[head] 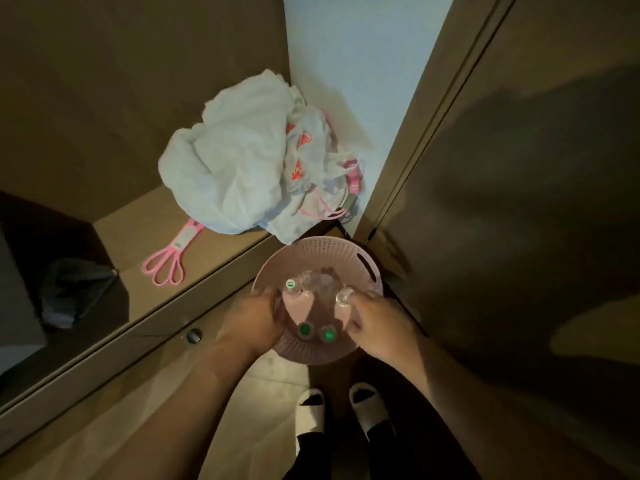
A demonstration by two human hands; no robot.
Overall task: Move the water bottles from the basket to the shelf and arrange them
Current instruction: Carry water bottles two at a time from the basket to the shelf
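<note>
A round pink basket [332, 251] sits low in front of my feet, and several clear water bottles stand upright in it. Two green-capped bottles [304, 329] [328, 334] are at its near side. My left hand [254, 318] curls round a bottle with a green-and-white cap [290, 284] at the basket's left. My right hand [379, 322] curls round a clear-topped bottle [344, 296] at the right. The brown shelf [138, 237] lies to the upper left, with no bottles on it.
A heap of white plastic bags [239, 161] fills the shelf's back right corner. A pink looped plastic tool [169, 261] lies on the shelf in front of it. A dark cloth [72, 289] sits at the left. A brown door [519, 202] stands to the right.
</note>
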